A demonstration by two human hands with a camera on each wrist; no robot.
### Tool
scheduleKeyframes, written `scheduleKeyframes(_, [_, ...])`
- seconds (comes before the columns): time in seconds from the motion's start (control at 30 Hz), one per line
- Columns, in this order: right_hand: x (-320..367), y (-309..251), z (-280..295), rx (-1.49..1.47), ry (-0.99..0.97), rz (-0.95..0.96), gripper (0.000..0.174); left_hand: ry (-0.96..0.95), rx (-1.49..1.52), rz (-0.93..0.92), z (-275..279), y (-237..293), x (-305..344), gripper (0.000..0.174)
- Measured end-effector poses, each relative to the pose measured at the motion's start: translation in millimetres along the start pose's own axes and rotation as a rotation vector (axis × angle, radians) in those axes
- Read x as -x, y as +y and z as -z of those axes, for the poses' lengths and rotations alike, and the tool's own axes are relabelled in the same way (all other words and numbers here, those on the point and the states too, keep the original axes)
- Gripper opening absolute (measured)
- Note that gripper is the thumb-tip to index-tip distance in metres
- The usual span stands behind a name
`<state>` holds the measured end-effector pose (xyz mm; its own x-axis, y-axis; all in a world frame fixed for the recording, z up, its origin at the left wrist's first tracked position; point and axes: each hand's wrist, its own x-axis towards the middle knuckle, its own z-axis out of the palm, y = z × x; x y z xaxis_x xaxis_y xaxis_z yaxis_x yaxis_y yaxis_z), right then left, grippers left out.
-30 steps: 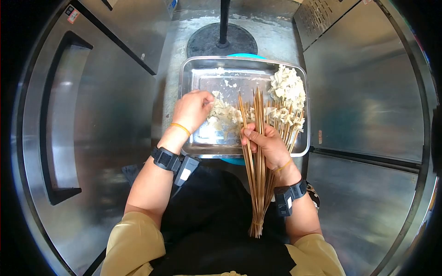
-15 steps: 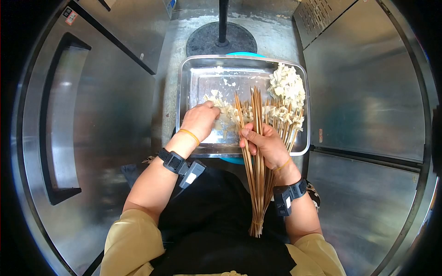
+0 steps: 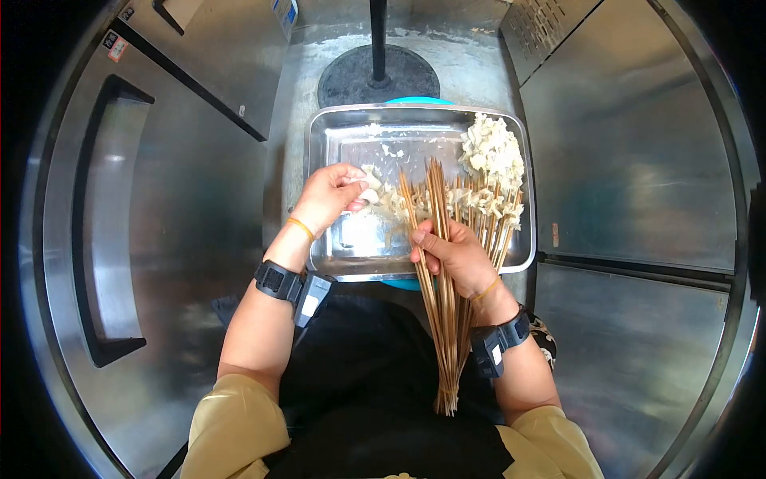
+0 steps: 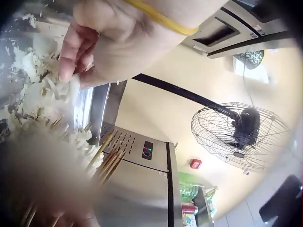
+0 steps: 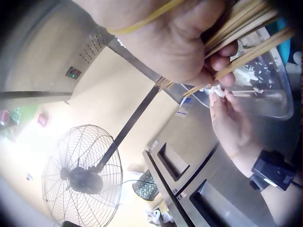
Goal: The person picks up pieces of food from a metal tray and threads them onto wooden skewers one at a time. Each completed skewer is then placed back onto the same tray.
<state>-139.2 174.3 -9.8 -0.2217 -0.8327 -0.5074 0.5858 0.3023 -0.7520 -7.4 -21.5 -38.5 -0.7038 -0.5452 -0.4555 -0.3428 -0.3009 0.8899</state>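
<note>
A pale, thin food piece (image 3: 369, 194) is pinched between the left hand's (image 3: 328, 195) thumb and fingers, over the left part of the metal tray (image 3: 359, 266). In the left wrist view the left hand (image 4: 118, 47) is beside loose pale pieces (image 4: 35, 94). The right hand (image 3: 459, 255) grips a bundle of thin wooden sticks (image 3: 448, 319), with a few held apart by thumb and fingers. Sticks threaded with pale pieces (image 3: 487, 201) lie at the tray's right, below a heap of pale pieces (image 3: 492, 152).
A blue rim (image 3: 419, 101) shows beneath the tray. Behind it stands a round black base (image 3: 379, 76) with a pole. Steel cabinets flank both sides, the left one (image 3: 191, 223) with a black handle. The left wrist view shows a wire-caged fan (image 4: 239, 135).
The left hand reached into the loose pieces, then drew back up and left with a pale piece pinched. The right hand keeps its grip on the sticks. The head view has shifted slightly.
</note>
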Motion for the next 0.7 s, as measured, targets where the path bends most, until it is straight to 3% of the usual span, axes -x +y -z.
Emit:
scheduleKeyframes(0.43, [0.6,-1.8,-1.9,0.042,-0.006,0.010,0.007,-0.159,0.743,0.140,-0.3,2.2,6.0,0.019])
scheduleKeyframes(0.7, [-0.1,-1.5,-3.4,0.024,-0.018,-0.005,0.007,-0.149,0.979,0.089,-22.5,7.8,4.5,0.028])
